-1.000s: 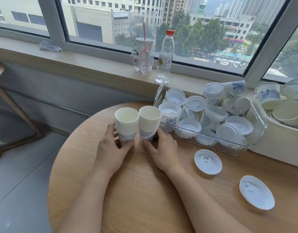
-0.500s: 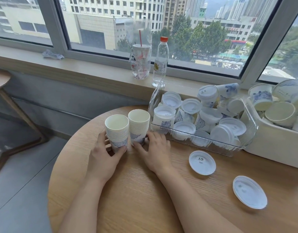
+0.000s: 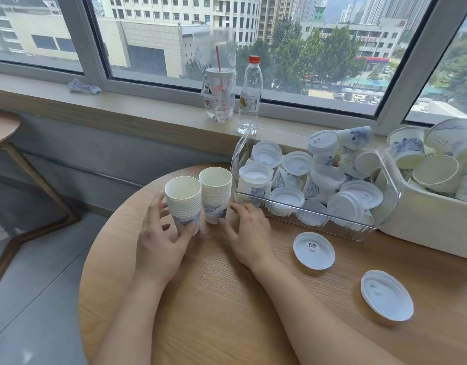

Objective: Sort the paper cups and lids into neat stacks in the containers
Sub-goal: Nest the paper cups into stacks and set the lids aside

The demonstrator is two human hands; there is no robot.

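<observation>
- Just left of the clear bin (image 3: 385, 222), two stacks of nested paper cups stand upright and side by side on the round table (image 3: 227, 312), mouths up, long axes vertical.
- Nearer stack (image 3: 183, 204): the left hand (image 3: 158, 246) grasps its base, thumb on the front, fingers curled round the far-left side.
- Farther stack (image 3: 216, 196): this one stands just beside the bin's left wall; the right hand (image 3: 249, 233) touches its base with curled fingertips, a light hold rather than a full wrap, as far as I can judge.
- Both stacks lie straight ahead of the palms, so either could be lifted upright; the right hand is closer to the bin.
- Inside the bin, cups and lids lie jumbled; two loose lids (image 3: 314, 250) rest on the table in front of it, one further right (image 3: 386, 295).
</observation>
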